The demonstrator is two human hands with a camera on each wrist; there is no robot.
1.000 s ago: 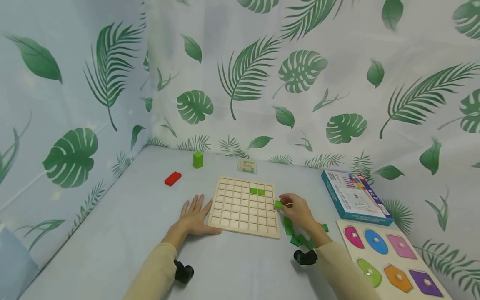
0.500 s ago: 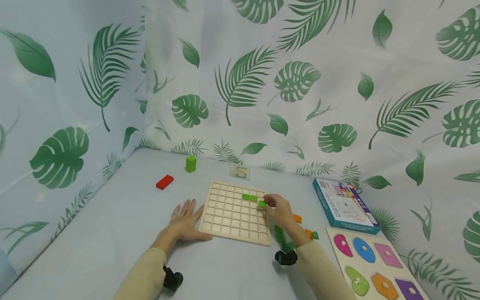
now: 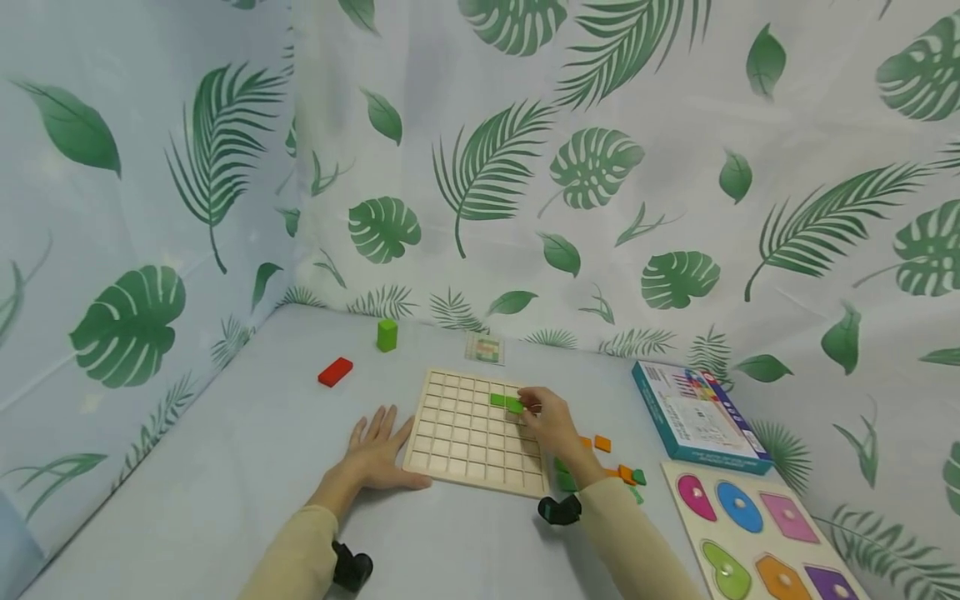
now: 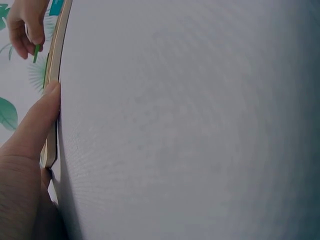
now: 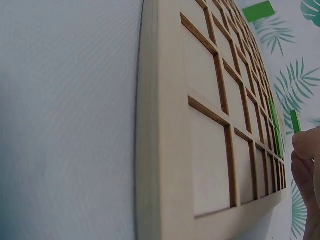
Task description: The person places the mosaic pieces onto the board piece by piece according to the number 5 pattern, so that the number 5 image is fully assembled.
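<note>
Pinched between the fingertips of the right hand [image 3: 553, 422], a small flat green square tile [image 3: 516, 407] is held just over the upper right part of the pale wooden grid board [image 3: 457, 442], right beside the two green tiles [image 3: 498, 400] already lying in cells there; whether the pinched tile touches the board cannot be told. From the right wrist view the same tile [image 5: 295, 121] shows edge-on, just above the grid's raised bars and next to the seated green pieces. Fingers straight and spread, the left hand [image 3: 381, 450] lies flat on the grey table [image 3: 225, 467] and grips nothing, its thumb pressed against the board's left edge, as the left wrist view shows [image 4: 37, 125]. Just right of the board, behind the right forearm, a loose scatter of small green and orange tiles [image 3: 615, 467] lies on the table. Further right sit a teal cardboard box [image 3: 693, 412] and, nearer the person, a white shape-puzzle board with coloured knobbed pieces [image 3: 757, 533]. Beyond the grid board lie a small clear packet [image 3: 483, 348], an upright green wooden block [image 3: 387, 334] and a flat red wooden block [image 3: 335, 372]. Leaf-printed white cloth [image 3: 600, 167] hangs behind and to the left of the table.
</note>
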